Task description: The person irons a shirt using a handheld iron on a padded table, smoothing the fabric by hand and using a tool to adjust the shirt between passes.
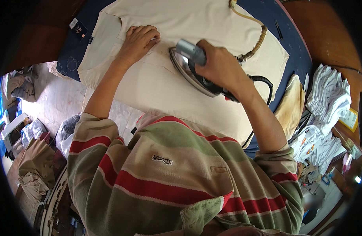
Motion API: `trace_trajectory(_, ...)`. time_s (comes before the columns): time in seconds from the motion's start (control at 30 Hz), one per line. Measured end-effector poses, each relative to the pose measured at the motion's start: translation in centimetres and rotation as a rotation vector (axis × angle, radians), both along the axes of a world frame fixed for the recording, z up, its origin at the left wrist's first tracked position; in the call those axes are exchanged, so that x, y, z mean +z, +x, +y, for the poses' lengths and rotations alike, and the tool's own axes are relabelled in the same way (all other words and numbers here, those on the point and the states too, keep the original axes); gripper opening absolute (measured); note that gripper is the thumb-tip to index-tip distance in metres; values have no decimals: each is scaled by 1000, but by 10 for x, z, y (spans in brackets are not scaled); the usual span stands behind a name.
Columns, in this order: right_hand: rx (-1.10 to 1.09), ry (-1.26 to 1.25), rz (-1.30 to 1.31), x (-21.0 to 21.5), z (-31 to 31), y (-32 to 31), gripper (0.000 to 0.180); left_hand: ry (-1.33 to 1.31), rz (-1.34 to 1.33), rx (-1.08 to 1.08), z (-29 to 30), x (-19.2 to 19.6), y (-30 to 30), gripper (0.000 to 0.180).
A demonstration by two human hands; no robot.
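Observation:
A cream shirt [149, 78] lies spread over a dark blue padded ironing table [69, 55]. My left hand [138, 44] rests on it near the front opening, fingers curled and pinching the cloth. To its right, my right hand [220, 67] is wrapped round the handle of a steam iron [193, 78]. A blue-grey cylinder pokes out ahead of that grip. The iron's soleplate is on or just above the shirt; a small gap cannot be ruled out. A wrapped tan hose [256, 46] and a black cord [263, 79] run off from the iron's back.
A dark card tag [78, 28] lies at the table's far left. A small dark tool [278, 30] sits at the far right. A scorched tan pad [290, 98] is along the right edge, beside stacked white garments [328, 94]. Bags and brown cloth [37, 157] stand at lower left.

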State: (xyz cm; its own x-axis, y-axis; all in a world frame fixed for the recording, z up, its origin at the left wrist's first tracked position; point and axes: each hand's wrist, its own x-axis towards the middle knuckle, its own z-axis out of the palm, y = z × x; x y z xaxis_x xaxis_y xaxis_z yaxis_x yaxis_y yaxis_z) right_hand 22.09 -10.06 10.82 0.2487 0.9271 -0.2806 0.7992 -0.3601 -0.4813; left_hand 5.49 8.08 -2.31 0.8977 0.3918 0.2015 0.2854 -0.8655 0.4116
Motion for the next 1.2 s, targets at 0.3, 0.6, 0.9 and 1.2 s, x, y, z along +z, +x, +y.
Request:
trace_trajectory(0.3,109,-3,53,-1,12,6,34,30,25,-39,12,-6,-6,21)
trace_trajectory(0.6,66,-16,124,7,13,11,41,168,-80,116,-4,16,-22,33)
trace_trajectory(0.9,6,-106,56,8,37,7,42,300,315,169,12,-9,-66,52)
trace_trajectory(1.2,97,-128,103,11,28,15,44,355,286,139,15,-12,-70,53)
